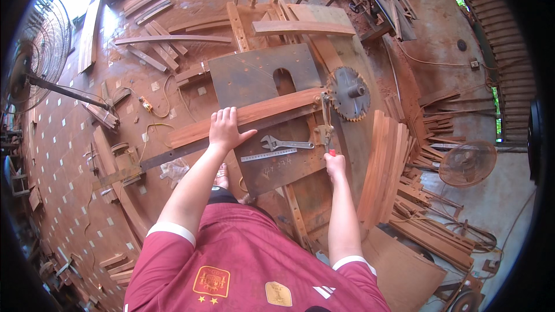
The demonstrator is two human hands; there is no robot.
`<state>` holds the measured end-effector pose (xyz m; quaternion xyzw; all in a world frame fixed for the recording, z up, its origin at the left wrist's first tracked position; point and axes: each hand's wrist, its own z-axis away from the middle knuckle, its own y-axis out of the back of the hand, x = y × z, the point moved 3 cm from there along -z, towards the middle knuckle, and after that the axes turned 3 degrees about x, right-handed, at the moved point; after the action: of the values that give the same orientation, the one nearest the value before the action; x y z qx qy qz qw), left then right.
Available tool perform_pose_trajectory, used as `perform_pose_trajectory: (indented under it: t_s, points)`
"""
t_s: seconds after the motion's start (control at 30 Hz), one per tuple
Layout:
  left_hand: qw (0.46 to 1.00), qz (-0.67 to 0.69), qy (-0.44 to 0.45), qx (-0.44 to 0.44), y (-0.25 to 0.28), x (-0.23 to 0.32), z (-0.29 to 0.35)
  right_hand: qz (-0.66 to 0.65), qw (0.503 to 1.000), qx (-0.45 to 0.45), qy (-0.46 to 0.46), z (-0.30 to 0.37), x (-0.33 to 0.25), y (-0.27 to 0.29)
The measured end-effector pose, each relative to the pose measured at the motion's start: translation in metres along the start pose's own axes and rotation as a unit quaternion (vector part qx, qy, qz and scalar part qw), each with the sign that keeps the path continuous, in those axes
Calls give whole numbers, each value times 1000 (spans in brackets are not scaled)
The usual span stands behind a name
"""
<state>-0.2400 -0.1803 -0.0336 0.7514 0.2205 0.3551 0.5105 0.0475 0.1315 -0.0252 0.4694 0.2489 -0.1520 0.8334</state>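
Observation:
A long reddish wooden board lies slantwise across a dark metal machine table. My left hand rests on the board near its middle, fingers stretched over its top and thumb spread out. At the board's right end stands a toggle clamp. My right hand is closed round the clamp's red-ended handle, most of which the fingers hide. Just beyond the clamp is a toothed circular saw blade. An adjustable wrench and a metal ruler lie on the table between my hands.
Stacked boards stand right of the table, with scrap wood beyond. A curved wooden piece lies behind the table. At the far left is a large fan. Cables and timber lie on the dusty tiled floor.

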Motion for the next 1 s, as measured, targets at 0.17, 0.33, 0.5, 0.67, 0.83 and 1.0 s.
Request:
perform_pose_trajectory:
  t_s: [0.17, 0.33, 0.5, 0.67, 0.83, 1.0]
  points:
    - [1000, -6, 0, -4, 1, -6, -12, 2, 1000, -3, 4, -6, -10, -5]
    - [1000, 7, 4, 0, 1, -13, -23, 18, 1000, 10, 22, -12, -24, -11]
    - [1000, 11, 11, -10, 1, -19, -33, -2, 999, 14, 36, -14, -34, -16]
    - [1000, 12, 9, 14, 2, -23, -40, 5, 999, 15, 46, -24, -39, -23]
    - [1000, 12, 5, 20, -4, -23, -43, 32, 999, 26, 29, -31, -36, -25]
    - [1000, 9, 0, 18, -5, -25, -42, 54, 998, 22, 35, -16, -57, -18]
